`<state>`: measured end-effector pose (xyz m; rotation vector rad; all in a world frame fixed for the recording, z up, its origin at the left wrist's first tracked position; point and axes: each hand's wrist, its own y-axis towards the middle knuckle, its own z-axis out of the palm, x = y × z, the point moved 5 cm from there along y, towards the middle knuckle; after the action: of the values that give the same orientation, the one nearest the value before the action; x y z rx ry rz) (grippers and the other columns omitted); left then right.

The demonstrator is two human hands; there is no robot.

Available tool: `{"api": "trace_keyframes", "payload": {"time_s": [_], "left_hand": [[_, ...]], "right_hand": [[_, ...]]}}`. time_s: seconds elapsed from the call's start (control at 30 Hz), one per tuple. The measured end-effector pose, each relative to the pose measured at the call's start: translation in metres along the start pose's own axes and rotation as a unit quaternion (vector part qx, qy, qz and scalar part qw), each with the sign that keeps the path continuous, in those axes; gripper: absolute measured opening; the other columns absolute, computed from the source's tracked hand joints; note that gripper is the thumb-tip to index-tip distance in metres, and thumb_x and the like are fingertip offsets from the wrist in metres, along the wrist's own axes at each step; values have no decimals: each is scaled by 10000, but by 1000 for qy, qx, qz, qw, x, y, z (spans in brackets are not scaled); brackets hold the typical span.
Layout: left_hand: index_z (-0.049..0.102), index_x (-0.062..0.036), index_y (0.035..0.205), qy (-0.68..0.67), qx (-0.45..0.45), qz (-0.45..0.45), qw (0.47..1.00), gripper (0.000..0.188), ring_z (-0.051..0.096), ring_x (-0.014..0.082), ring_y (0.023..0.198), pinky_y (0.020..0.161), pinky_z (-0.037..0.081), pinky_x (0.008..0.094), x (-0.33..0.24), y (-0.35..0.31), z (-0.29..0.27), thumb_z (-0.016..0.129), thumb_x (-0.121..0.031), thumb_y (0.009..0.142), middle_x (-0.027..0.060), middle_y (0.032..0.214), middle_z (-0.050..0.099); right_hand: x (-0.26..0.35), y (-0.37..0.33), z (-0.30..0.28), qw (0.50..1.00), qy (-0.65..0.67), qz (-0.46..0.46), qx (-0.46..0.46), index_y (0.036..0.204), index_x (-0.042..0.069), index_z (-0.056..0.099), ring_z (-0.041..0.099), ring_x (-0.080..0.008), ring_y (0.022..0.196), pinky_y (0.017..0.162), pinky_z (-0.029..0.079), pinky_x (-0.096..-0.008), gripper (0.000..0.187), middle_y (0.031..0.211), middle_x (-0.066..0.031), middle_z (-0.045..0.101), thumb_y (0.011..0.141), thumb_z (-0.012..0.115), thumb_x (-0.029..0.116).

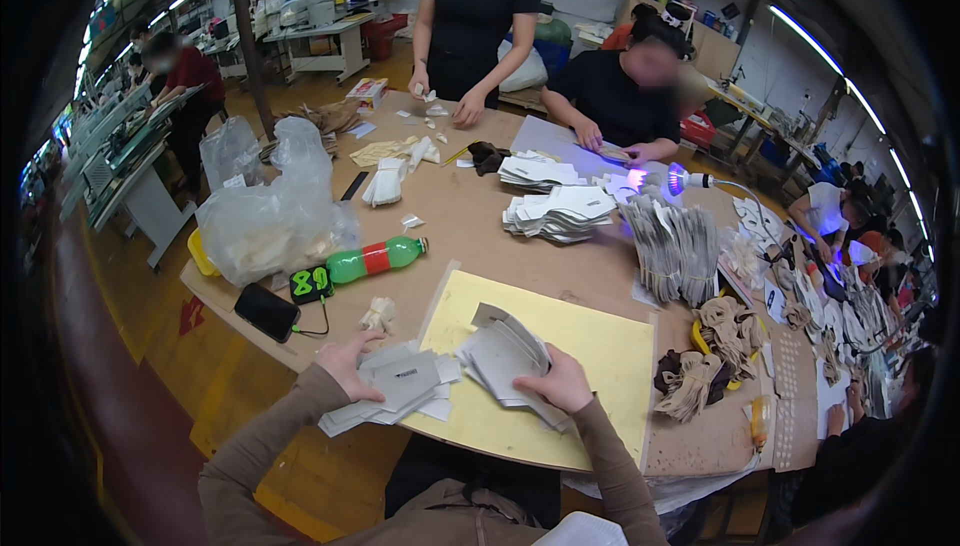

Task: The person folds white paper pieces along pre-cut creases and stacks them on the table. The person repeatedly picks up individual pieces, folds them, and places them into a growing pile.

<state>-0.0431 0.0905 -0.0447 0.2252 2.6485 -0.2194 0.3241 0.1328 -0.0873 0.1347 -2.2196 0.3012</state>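
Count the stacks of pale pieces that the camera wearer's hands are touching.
2. One pale stack is at the left hand; the other stack is in the right hand. Overlapping pieces may hide more.

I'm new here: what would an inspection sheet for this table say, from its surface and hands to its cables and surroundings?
Surface: brown tabletop, with a yellow sheet in front of the wearer.
Job's things: loose pale pieces on the left; a bent grey-white stack on the right.
Clutter: clear plastic bag, green bottle, dark phone.
Grippers: bare hands; left hand on the loose pieces, right hand gripping the stack.
Cables: a short cable beside a black device with a green display.
Surroundings: a standing person and a seated person across the table.
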Motion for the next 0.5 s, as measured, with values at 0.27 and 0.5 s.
{"api": "trace_keyframes", "payload": {"time_s": [0.27, 0.5], "left_hand": [[623, -164, 1124, 82, -215, 196, 953, 602, 651, 219, 942, 876, 412, 382, -43, -12, -2, 847, -219, 568, 14, 1017, 673], [624, -175, 1087, 129, -222, 248, 934, 516, 635, 215, 978, 869, 422, 389, -49, 6, 7, 831, -233, 617, 4, 1061, 652]], "right_hand": [[28, -48, -56, 921, -230, -161, -271, 1193, 53, 621, 659, -321, 850, 705, 537, -403, 600, 951, -131, 625, 653, 859, 161], [-13, -50, -52, 952, -221, -71, -201, 1322, 59, 508, 648, -334, 984, 763, 544, -413, 714, 1094, -169, 618, 715, 840, 233]]}}
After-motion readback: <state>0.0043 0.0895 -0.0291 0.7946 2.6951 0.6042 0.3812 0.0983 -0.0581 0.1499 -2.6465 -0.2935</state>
